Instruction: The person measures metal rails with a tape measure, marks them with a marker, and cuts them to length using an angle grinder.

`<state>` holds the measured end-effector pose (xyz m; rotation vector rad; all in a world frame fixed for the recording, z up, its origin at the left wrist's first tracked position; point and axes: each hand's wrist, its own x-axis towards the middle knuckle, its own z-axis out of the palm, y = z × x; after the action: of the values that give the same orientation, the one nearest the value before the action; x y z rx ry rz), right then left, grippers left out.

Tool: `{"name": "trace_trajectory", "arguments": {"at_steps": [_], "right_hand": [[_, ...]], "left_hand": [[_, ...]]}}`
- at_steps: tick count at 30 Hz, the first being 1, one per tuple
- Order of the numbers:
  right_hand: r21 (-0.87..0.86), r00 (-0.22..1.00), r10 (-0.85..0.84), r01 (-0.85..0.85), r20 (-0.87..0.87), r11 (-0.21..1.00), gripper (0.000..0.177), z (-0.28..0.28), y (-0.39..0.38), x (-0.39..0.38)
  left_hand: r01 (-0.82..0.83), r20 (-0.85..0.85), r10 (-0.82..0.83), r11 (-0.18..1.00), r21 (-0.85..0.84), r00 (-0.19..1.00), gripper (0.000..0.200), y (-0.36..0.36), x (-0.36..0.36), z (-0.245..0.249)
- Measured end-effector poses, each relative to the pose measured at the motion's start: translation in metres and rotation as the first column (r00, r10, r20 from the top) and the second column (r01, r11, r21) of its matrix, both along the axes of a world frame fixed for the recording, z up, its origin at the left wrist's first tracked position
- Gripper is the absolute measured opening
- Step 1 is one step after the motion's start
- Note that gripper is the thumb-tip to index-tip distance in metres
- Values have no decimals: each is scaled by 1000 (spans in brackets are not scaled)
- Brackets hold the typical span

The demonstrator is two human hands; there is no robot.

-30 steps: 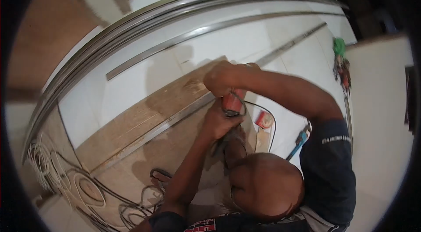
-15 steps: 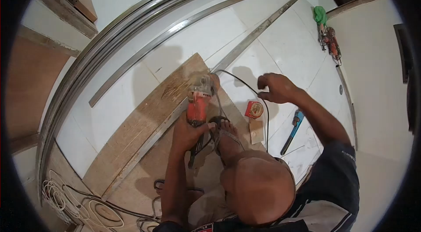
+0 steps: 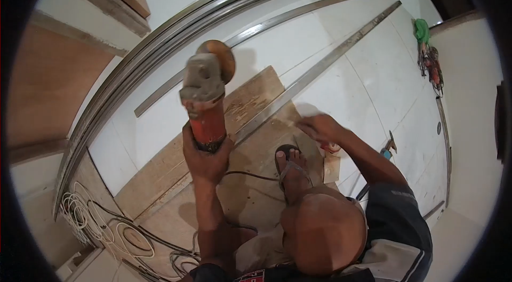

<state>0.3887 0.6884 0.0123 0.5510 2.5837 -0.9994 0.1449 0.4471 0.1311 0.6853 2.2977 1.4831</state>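
Observation:
My left hand (image 3: pixel 207 159) is wrapped round the red body of an angle grinder (image 3: pixel 208 122), lifted above the curved wooden board (image 3: pixel 160 170). The grinder's grey head points away from me, with its round disc (image 3: pixel 221 61) at the far end. A long metal bar (image 3: pixel 325 71) lies across the board and on over the white floor. My right hand (image 3: pixel 322 128), slightly blurred, hovers by the board's right edge with its fingers stretched to the left and nothing visible in them. Just beneath it a red tape measure (image 3: pixel 332 147) is partly hidden.
Long curved metal strips (image 3: pixel 160 31) sweep round the far side. Coiled cables (image 3: pixel 85 218) lie at lower left. A blue-handled tool (image 3: pixel 387 152) is on the floor at right. Farther off is a red power tool (image 3: pixel 434 71) beside a green bag (image 3: pixel 421 31). My sandalled foot (image 3: pixel 293 170) is on the board.
The angle grinder has been raised up and left, away from the metal bar. My right hand has come down and left towards the board, now partly covering the tape measure.

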Motion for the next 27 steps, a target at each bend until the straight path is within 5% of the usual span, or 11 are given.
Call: {"name": "trace_trajectory", "arguments": {"at_steps": [2, 6, 8, 11, 12, 15, 18, 20, 21, 24, 27], "right_hand": [[139, 992, -59, 43, 107, 989, 31, 25, -19, 81], [120, 430, -95, -32, 898, 992, 56, 50, -85, 268], [-113, 408, 89, 35, 909, 993, 88, -5, -144, 413], [-298, 499, 237, 46, 834, 953, 100, -29, -145, 425], [-390, 547, 301, 51, 781, 919, 106, -33, -141, 422], [-187, 681, -191, 440, 707, 878, 68, 138, -56, 146], [-837, 913, -384, 316, 140, 446, 92, 121, -40, 44], [-825, 924, -318, 345, 214, 447, 100, 64, -49, 4], [-926, 887, -361, 354, 289, 128, 91, 60, -57, -13], [-979, 826, -536, 203, 173, -3, 85, 81, -75, -53], [-795, 713, -693, 358, -105, 489, 69, 86, -86, -74]], "left_hand": [[-95, 94, 82, 984, 154, 992, 61, -6, 9, -25], [-310, 508, 4, 797, 518, 861, 53, 4, 17, -54], [-387, 630, -108, 706, 594, 769, 50, 11, 23, -63], [-461, 766, -365, 635, 620, 529, 47, 17, 34, -81], [-406, 783, -405, 689, 600, 471, 48, 15, 40, -94], [-296, 786, -523, 733, 612, 330, 53, 13, 65, -112], [-146, 722, -612, 722, 677, 322, 69, 24, 81, -103], [-41, 682, -607, 734, 678, 408, 80, 34, 82, -82], [-1, 615, -661, 681, 732, 430, 89, 45, 77, -69], [167, 526, -737, 635, 754, 426, 100, 45, 60, -84], [181, 557, -607, 752, 634, 567, 74, 54, 71, -90]]}}
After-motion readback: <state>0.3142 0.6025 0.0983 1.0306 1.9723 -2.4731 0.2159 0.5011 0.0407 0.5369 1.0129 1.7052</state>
